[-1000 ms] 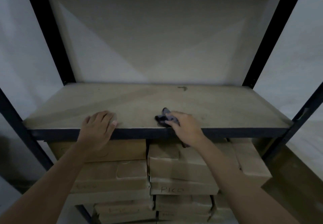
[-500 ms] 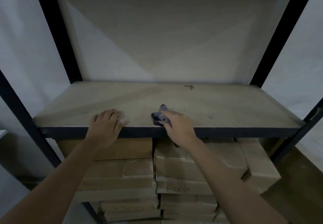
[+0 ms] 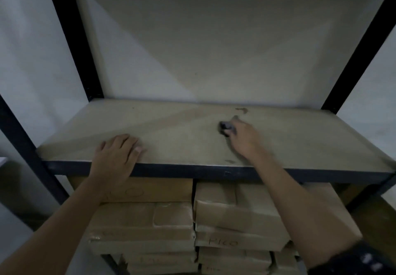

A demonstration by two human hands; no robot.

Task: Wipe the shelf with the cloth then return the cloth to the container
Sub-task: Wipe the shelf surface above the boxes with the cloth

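While the left hand (image 3: 116,156) lies flat on the front edge of the shelf (image 3: 182,133) at 8 o'clock, the right hand (image 3: 244,138), arm outstretched, grips the dark cloth (image 3: 226,128) farther in, toward 1 o'clock.

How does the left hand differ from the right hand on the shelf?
The left hand lies flat, holding nothing; the right hand grips the dark cloth. The left hand rests at the front edge of the shelf; the right hand reaches farther back. Both are on the same shelf.
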